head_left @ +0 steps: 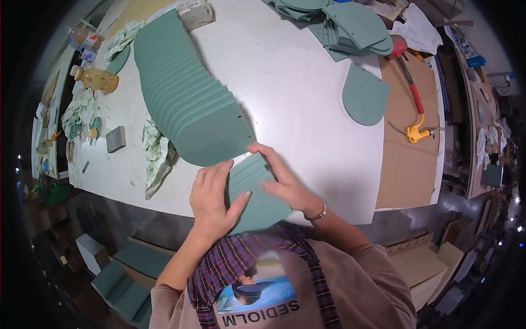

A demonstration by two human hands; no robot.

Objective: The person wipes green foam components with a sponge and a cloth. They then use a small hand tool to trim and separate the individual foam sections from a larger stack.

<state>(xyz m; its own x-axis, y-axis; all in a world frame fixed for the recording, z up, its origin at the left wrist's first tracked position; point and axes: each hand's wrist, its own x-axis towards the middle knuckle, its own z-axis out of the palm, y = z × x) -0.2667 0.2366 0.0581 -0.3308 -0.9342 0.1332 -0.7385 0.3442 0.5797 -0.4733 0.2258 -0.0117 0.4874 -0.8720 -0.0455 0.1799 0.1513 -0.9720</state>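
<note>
A small stack of green boards [251, 187] is held in front of my body at the table's near edge, its layered edges facing up. My left hand [211, 197] grips its left side, thumb pressed over the edges. Across from it my right hand [286, 186] clasps the right side, with the index finger reaching toward the far end. Just beyond lies a long overlapping row of green round-ended boards [211, 129], small holes showing along the straight end of the nearest one. How many boards I hold cannot be made out.
At the far right a pile of green boards [356, 27] lies beside a single board [365, 94]. A red mallet [410, 77] and yellow air gun [419, 133] rest on brown cardboard [400, 175]. Leftward are a crumpled cloth [158, 156], grey block [116, 139] and bottle [98, 80].
</note>
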